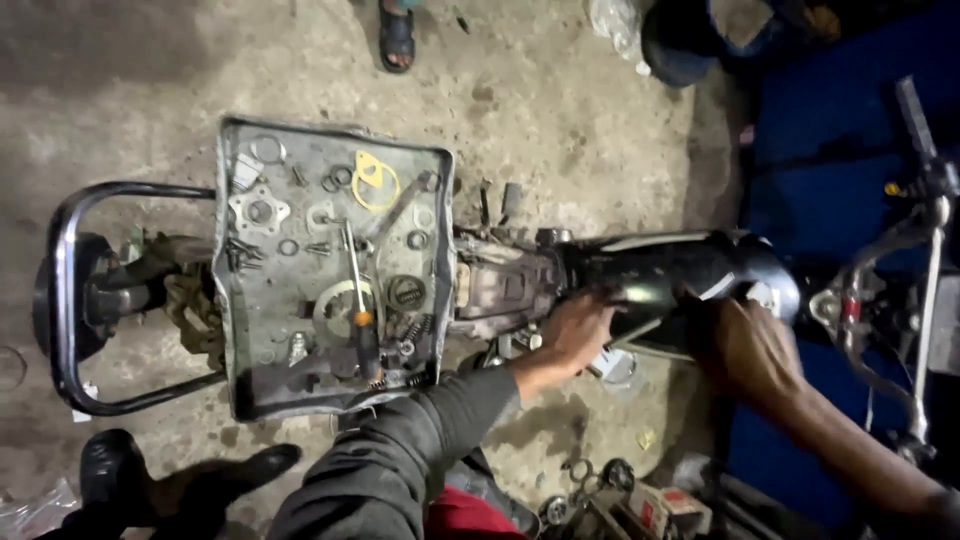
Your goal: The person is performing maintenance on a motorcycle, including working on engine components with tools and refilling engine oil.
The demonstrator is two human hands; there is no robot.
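I look down on a motorcycle without its seat. My left hand, in a grey sleeve, grips the rear end of the black fuel tank. My right hand, forearm bare, holds the tank's near side toward the front, fingers curled over its edge. Just behind the tank the bare frame and a worn metal part show. The tank's underside is hidden.
A dented metal tray lies across the frame, holding several washers, springs, a yellow gasket and a screwdriver. The grab rail is at left, the handlebar at right. A person's sandalled foot stands beyond; small boxes lie near.
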